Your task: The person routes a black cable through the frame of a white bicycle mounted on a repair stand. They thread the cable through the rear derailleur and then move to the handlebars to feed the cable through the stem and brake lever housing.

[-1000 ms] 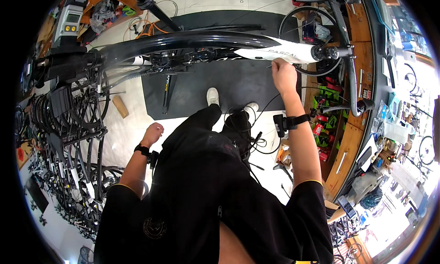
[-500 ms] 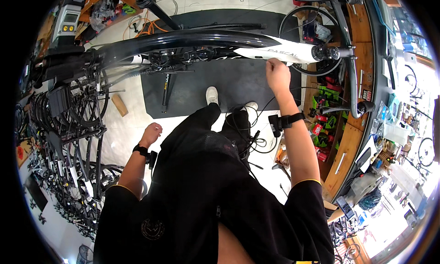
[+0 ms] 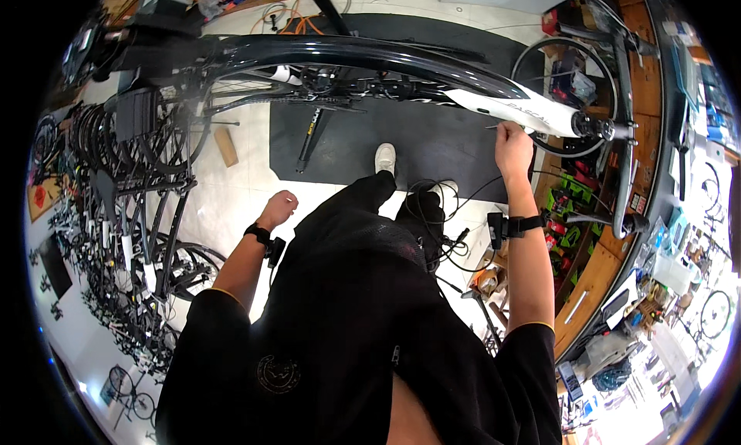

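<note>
A bicycle frame with a glossy black tube [image 3: 370, 53] and a white front section [image 3: 517, 109] spans the view ahead of me. My right hand [image 3: 514, 148] is just at the near edge of the white section, fingers pinched together. A small thin piece [image 3: 492, 127] pokes out to the left of its fingertips; I cannot make out what it is. My left hand [image 3: 279, 209] hangs free beside my leg, fingers loosely curled and apart, holding nothing. At the frame's right end are the stem [image 3: 594, 126] and the handlebar [image 3: 622, 136].
Under the bicycle lies a dark mat [image 3: 432, 152]. Black cables [image 3: 455, 213] loop by my legs. Wooden drawers [image 3: 590, 291] and shelves of green and red items [image 3: 567, 206] line the right. Several bicycles [image 3: 139, 206] stand at left, near a wooden block [image 3: 225, 146].
The view has shifted, so the bicycle and both hands sit further right in the picture. My right hand stays by the white section; the thin piece now shows at its fingertips.
</note>
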`<state>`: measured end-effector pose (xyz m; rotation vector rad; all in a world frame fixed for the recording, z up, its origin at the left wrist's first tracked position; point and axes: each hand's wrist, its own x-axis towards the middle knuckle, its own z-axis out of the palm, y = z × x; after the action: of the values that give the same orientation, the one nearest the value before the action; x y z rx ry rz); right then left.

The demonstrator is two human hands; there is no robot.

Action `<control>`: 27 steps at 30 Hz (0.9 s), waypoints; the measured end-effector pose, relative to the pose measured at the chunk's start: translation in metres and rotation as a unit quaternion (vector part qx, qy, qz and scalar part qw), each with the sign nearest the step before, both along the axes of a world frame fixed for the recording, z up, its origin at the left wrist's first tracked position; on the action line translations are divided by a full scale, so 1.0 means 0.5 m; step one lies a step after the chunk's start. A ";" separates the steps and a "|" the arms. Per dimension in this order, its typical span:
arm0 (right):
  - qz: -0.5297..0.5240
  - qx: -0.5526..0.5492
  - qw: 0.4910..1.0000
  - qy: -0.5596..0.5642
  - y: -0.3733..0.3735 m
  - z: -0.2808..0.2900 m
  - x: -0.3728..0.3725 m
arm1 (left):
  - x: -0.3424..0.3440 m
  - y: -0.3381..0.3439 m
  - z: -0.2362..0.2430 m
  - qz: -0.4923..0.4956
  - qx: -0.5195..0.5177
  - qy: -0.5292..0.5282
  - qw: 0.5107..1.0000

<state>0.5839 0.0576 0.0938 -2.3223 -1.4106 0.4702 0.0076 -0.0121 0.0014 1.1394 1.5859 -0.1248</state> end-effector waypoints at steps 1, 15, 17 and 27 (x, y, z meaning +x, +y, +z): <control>0.012 0.002 1.000 -0.013 0.008 -0.012 -0.005 | -0.002 -0.001 0.000 -0.004 0.004 0.005 1.000; 0.057 0.040 0.997 -0.038 0.037 -0.045 -0.017 | -0.012 -0.044 -0.012 0.014 0.002 0.017 1.000; 0.022 0.014 1.000 -0.012 0.042 -0.058 -0.044 | -0.019 -0.059 -0.001 0.016 0.000 0.017 1.000; 0.056 0.041 0.997 -0.028 0.058 -0.057 -0.011 | -0.016 -0.064 -0.003 0.043 0.005 0.036 0.998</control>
<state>0.5784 0.0864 0.0652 -2.2160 -1.5629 0.3742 -0.0006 -0.0440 -0.0001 1.0825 1.6992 -0.1019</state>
